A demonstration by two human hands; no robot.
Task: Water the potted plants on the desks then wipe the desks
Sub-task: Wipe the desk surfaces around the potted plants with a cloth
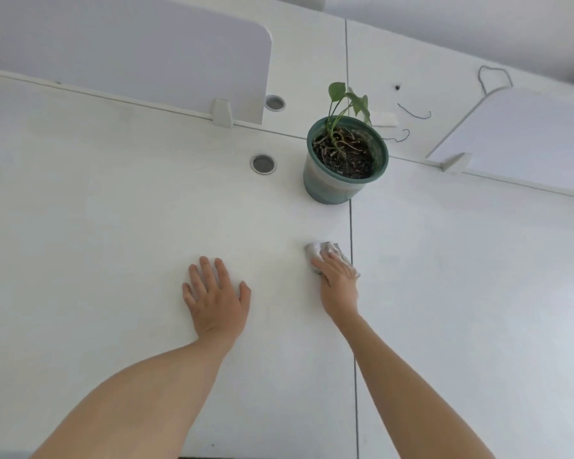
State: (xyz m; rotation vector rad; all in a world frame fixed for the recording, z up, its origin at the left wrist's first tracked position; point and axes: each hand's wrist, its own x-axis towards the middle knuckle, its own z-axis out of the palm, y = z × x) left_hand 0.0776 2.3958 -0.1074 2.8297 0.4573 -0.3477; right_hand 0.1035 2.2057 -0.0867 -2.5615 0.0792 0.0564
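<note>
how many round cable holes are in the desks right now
2. One cable hole sits left of the plant pot on the near desk; the other lies beyond it, beside the divider panel. Others may be hidden.

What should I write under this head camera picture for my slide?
Right hand wipes the white desk with a cloth near a potted plant.

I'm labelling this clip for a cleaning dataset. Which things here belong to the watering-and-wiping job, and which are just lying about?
Part of the job:
- crumpled grey wiping cloth under the right hand
- green ceramic pot with a small leafy plant
- white desk surface, left hand flat on it

Just lying about:
- loose dark cord
- round metal cable grommet
- pale divider panel
</note>
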